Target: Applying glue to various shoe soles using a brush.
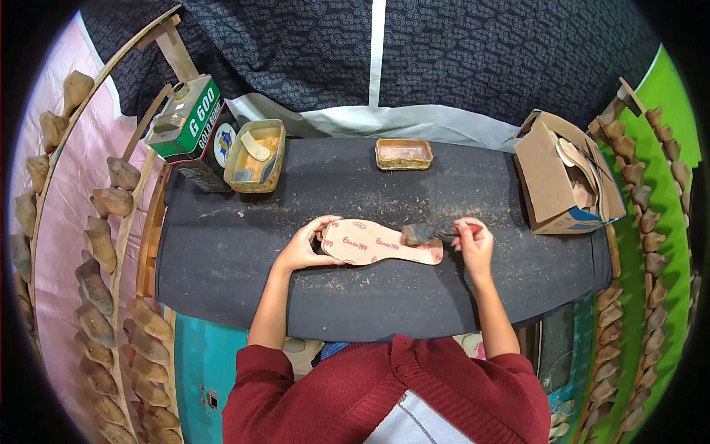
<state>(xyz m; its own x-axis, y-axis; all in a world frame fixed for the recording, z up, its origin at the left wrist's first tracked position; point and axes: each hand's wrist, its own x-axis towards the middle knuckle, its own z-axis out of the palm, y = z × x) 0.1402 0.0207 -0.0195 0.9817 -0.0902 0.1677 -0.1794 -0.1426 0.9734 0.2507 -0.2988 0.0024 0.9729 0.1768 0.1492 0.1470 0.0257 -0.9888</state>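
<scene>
My left hand [309, 244] grips the wide end of a pinkish-tan insole [362, 243] with red print, thumb below and fingers above. The insole lies sideways over the middle of the dark table, its narrow heel end pointing right. In my right hand [474, 238] is a brush [436, 234] with a dark, crusted handle that shows a bit of red by my fingers. The brush's bristle end is over the insole's narrower half and seems to touch it.
The black-covered table [222, 274] is strewn with small shavings. Toward its far side stand a green-and-black metal can [194, 133], a tub [255, 159] with scraps, a small tray [404, 155] and a cardboard box [558, 174] holding sole-shaped pieces. Racks of shoe lasts [92, 285] flank both sides.
</scene>
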